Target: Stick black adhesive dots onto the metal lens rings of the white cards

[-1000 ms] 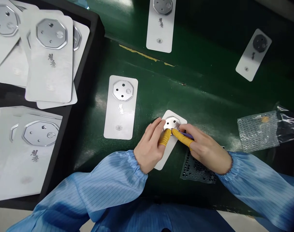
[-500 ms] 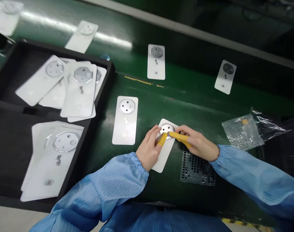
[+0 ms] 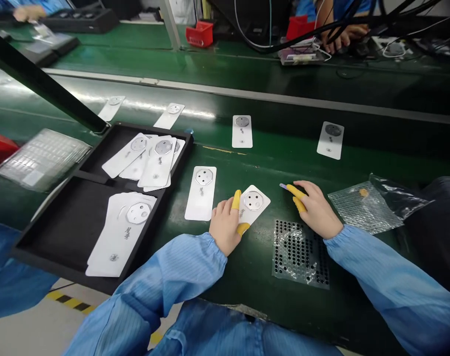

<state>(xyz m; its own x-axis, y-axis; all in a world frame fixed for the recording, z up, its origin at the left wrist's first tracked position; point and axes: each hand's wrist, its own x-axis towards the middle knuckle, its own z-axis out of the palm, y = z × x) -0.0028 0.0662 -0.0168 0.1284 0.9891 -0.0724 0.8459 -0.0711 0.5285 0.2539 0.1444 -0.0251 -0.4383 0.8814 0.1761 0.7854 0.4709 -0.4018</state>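
Purple tool (image 3: 283, 186) now off panel (image 3: 251, 207)

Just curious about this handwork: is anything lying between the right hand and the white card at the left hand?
Nothing visible: only green tabletop separates the right hand, with its purple tool, from the white card at the left hand. The sheet of black dots lies nearer, outside that gap.

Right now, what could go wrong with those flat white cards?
The thin purple tool in the right hand might scratch the white card with a silver octagon that the left hand holds. Overlapping white cards in the black divided tray could rub together. The blue right sleeve, near the clear plastic sheet of black dots, might nudge it.
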